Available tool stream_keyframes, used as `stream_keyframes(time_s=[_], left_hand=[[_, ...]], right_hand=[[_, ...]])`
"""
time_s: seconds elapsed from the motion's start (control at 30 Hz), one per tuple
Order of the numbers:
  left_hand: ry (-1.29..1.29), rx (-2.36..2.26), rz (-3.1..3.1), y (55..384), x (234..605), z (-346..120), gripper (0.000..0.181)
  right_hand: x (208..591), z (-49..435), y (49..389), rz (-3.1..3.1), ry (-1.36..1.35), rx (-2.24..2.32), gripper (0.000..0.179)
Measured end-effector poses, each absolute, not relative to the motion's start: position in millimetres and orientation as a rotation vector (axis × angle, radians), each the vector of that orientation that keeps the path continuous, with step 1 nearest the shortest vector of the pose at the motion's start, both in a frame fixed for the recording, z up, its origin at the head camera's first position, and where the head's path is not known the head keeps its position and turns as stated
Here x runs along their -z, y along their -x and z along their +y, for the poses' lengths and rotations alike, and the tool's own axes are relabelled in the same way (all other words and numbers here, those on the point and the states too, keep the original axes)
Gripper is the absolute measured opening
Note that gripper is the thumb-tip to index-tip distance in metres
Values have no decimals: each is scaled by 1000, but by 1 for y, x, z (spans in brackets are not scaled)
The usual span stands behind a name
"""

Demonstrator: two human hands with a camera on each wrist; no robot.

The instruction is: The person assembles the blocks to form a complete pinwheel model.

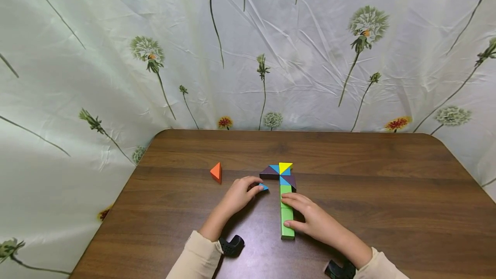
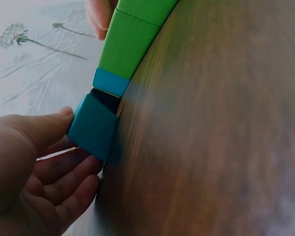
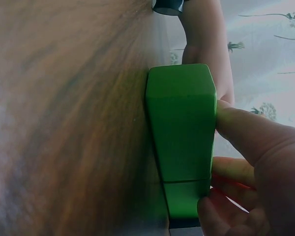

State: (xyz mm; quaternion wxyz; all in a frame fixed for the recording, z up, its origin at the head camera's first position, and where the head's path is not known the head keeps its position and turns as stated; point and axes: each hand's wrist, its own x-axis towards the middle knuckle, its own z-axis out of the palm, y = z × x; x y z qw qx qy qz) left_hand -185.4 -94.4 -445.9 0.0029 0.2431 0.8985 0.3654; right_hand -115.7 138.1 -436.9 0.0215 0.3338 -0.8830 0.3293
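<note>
My left hand [image 1: 238, 193] pinches a blue triangular block [image 1: 264, 187] between thumb and fingers, low over the table. The left wrist view shows the blue block [image 2: 92, 127] close to the joined pieces. Just beyond it is a pinwheel of triangular blocks: a yellow one [image 1: 285, 167], dark purple ones [image 1: 269, 173] and blue ones. Two green blocks [image 1: 286, 216] run end to end from the pinwheel towards me. My right hand [image 1: 311, 218] rests its fingertips on the farther green block and its thumb on the nearer one [image 3: 182, 132], with fairly straight fingers.
An orange triangular block [image 1: 216, 173] stands alone to the left on the brown wooden table [image 1: 368, 175]. Flower-printed white cloth [image 1: 240, 46] hangs behind the table's far edge. Each wrist wears a black band [image 1: 232, 246].
</note>
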Motion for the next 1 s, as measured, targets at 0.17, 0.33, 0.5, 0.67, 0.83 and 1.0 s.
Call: stream_keyframes(time_s=[0.17,0.33,0.5,0.67,0.83,1.0], left_hand=[[-755,-1130,2845,187,448,-94,28],[-712,-1155,2837,186,449,-96,35],[-689,-1158,2840,183,450,-98,41],[-728,-1172,2948,178,453,-97,37],[-694,-1186,3056,176,458,-92,29],[-634,-1235,3091,175,460,-87,22]], right_hand=[[437,138,115,-2745,-1034,-1021,52],[437,138,116,-2744,-1036,-1014,52],[437,138,116,-2759,-1030,-1009,52],[437,139,116,-2763,-1029,-1008,53],[438,139,117,-2766,-1030,-1010,54],[438,139,117,-2773,-1027,-1006,54]])
